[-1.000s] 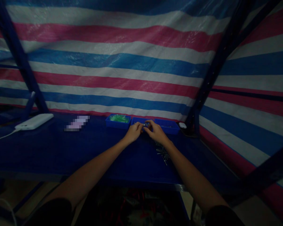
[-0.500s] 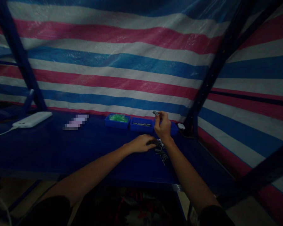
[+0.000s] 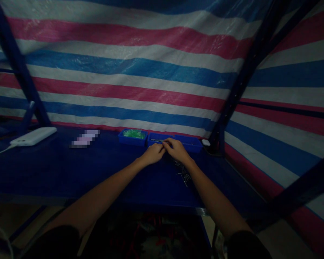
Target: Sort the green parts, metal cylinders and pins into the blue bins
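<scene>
My left hand (image 3: 153, 154) and my right hand (image 3: 176, 149) meet at the fingertips, in front of the blue trays. Both are closed in a pinch around something small and dark that I cannot make out. Several thin metal pieces (image 3: 184, 175) lie in a loose pile on the blue table (image 3: 102, 176), beside and partly behind my right wrist. A blue tray (image 3: 154, 136) with slim metal parts stands just behind my hands. To its right is another blue tray (image 3: 192, 146), partly hidden by my right hand.
A blue tray with green-tinted clear plastic pieces (image 3: 134, 134) stands left of the others. Further left are a pixelated item (image 3: 85, 139) and a white power bank (image 3: 34, 136) with a cable. A small white object (image 3: 205, 142) sits by the right post.
My right hand has come down and left from above the trays, with the small grey piece it held. My left hand has moved slightly up and left, off the pile, to meet it.
</scene>
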Motion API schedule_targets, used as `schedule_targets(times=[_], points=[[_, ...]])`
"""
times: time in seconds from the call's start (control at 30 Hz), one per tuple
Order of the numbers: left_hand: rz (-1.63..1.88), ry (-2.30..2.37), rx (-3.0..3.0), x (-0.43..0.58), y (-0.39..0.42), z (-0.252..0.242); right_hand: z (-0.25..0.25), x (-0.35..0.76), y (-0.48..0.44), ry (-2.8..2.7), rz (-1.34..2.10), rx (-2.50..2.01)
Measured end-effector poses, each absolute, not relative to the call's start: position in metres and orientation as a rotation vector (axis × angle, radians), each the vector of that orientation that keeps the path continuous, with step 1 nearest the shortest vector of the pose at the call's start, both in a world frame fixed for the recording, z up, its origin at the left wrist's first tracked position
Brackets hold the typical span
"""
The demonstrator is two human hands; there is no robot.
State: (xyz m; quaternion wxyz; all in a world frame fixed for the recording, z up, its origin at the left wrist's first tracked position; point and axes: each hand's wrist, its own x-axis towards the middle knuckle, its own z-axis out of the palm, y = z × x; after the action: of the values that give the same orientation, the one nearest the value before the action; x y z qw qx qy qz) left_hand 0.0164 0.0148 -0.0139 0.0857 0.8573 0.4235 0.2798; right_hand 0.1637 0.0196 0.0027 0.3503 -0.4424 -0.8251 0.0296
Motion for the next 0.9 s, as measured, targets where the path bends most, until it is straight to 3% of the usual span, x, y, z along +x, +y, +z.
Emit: schedule_targets(times=[0.13,0.3,0.43,0.7,0.9], points=[[1.104,1.302,2.16,0.0,0.036,-0.015,-0.001,0.156,0.017,-2.188,0.133,-1.025],[1.177,1.217,1.866,-0.003,0.047,-0.027,-0.006,0.152,0.017,-2.163,0.02,-1.069],[1.229,1.115,1.829,0.001,0.044,-0.03,-0.006,0.15,0.017,-2.091,-0.071,-1.165],[1.376,0.989,1.91,0.005,0.042,-0.025,-0.008,0.15,0.021,-1.974,0.135,-1.187],[1.333,1.059,1.821,0.007,0.039,-0.022,0.0,0.155,0.015,-2.081,-0.032,-1.07]])
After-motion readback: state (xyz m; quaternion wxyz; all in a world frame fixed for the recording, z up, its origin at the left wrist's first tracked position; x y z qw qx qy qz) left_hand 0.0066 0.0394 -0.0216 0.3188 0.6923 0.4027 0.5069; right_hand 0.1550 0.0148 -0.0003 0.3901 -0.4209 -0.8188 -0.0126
